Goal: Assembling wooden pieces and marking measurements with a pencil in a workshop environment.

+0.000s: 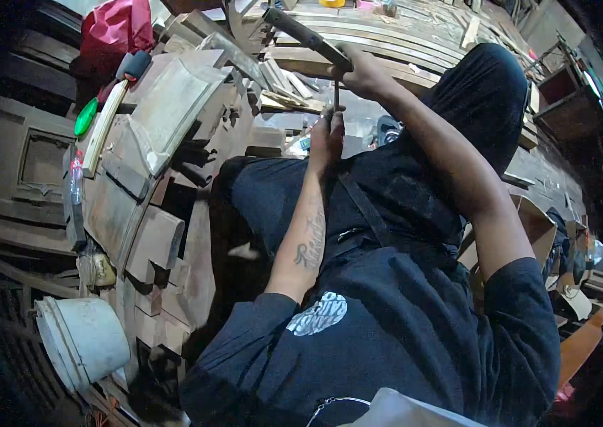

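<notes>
My right hand [358,75] grips a long dark bar-like tool [301,35], which slants up to the left above my lap. Just below it, my left hand [326,132] is closed on a thin upright rod [336,96], perhaps a tool shaft. The rod's lower end is hidden by the hand, and whether its top touches the bar is unclear. My dark-trousered legs [479,92] lie beneath and beyond my arms, with pale wooden strips [287,82] behind my hands.
At left are stacked wooden boards [173,85], a green oval object [86,117], a red bag [115,32] and a white bucket [88,341]. Slatted planks [380,32] lie ahead; a dark wooden cabinet [557,85] and cardboard pieces [529,220] are at right.
</notes>
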The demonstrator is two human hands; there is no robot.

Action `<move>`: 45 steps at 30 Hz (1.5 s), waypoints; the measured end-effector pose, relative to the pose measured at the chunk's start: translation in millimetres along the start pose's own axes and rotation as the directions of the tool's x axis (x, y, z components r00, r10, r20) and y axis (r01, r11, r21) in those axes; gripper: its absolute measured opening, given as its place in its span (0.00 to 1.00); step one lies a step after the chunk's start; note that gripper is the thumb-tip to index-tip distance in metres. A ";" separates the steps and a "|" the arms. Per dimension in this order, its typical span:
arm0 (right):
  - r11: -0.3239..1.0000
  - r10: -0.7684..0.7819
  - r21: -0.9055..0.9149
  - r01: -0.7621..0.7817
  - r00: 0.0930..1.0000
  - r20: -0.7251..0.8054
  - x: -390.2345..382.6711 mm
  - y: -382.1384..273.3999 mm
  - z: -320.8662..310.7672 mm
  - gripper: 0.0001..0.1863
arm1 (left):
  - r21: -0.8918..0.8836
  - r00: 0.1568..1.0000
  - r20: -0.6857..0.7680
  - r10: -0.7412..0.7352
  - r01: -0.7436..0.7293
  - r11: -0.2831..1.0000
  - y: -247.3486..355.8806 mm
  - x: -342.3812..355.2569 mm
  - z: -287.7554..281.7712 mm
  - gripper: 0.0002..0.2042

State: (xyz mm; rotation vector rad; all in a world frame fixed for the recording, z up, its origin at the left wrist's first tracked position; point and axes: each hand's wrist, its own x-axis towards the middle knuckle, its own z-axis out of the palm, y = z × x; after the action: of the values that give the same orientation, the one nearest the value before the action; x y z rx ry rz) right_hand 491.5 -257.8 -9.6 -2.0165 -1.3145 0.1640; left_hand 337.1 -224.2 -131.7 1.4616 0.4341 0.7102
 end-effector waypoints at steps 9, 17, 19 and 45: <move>0.914 -0.184 -0.313 0.260 0.951 0.250 -15.9 -7.7 13.4 0.32 | -0.237 0.922 -0.377 -0.091 -0.001 0.971 -30.3 8.8 -43.9 0.16; 0.863 -0.135 -0.447 0.236 0.960 0.247 -17.4 6.7 16.9 0.25 | -0.075 0.900 -0.421 0.114 -0.160 0.984 -14.1 9.3 -35.5 0.17; 0.840 -0.204 -0.465 0.279 0.957 0.206 -17.9 9.7 16.9 0.25 | -0.090 0.911 -0.407 0.064 -0.110 0.990 -14.2 7.6 -36.7 0.17; 0.811 -0.207 -0.443 0.381 0.896 0.392 -21.5 11.8 25.4 0.20 | -0.170 0.937 -0.344 -0.062 0.003 0.985 -30.9 10.8 -45.1 0.17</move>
State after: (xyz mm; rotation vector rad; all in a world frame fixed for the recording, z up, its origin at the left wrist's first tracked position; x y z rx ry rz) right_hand 478.4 -266.1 -41.3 -2.2348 -2.0514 -0.0058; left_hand 320.2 -182.4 -164.4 1.1688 0.6538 0.9614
